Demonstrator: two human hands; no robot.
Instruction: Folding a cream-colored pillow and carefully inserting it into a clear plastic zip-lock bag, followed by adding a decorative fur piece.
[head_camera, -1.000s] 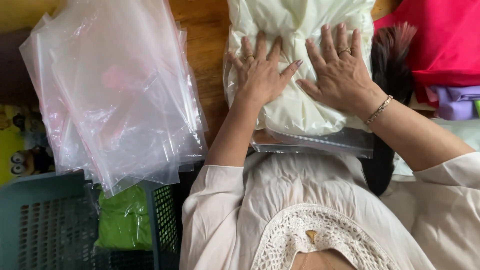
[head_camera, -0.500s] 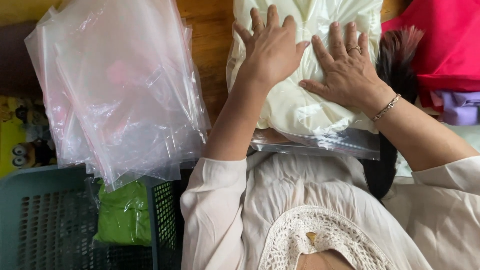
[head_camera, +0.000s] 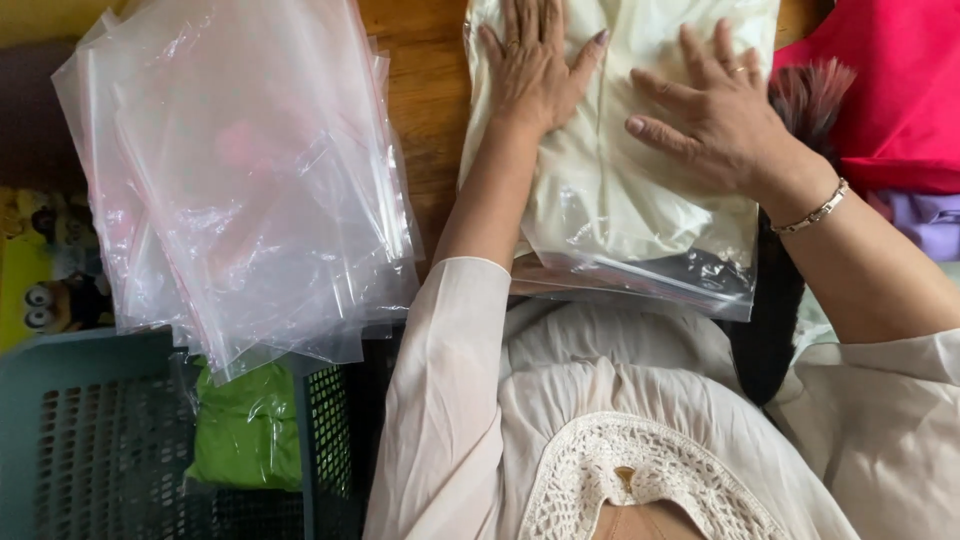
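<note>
Since 1.0 s ago: left hand (head_camera: 535, 65) slid up the bag toward its far end, right hand (head_camera: 715, 115) shifted right and up, fingers now spread wider. Stack of bags and crate unchanged.

Both hands flat, palms down, fully open, gripping nothing; pressed onto clear plastic bag (head_camera: 620, 170) holding folded cream fabric (head_camera: 600, 210). Left hand near upper left of the bag, fingers together, thumb angled out. Right hand on upper right part, fingers splayed, ring visible, bracelet (head_camera: 818, 212) at the wrist. Likely pressing to flatten the contents and push air out, judging by smooth taut film under the palms and wrinkles gathered toward the near edge.

Bag lies on wooden counter (head_camera: 425, 90), directly ahead of the torso, near edge touching the pale blouse (head_camera: 600, 400). Near, open-looking end of bag empty of fabric, film doubled there.

Left of it, well apart: loose stack of empty clear bags (head_camera: 240, 180), fanned, overhanging a grey-green perforated crate (head_camera: 90, 450). Green bagged item (head_camera: 245, 430) in the crate, partly under the stack. Yellow cartoon-print item (head_camera: 40, 290) at far left edge.

Right side: red fabric (head_camera: 900, 80), purple fabric (head_camera: 925, 220) below it, dark hair (head_camera: 775, 320) hanging beside the bag. Placement suggests supplies on 1 side, garments on the other.
</note>
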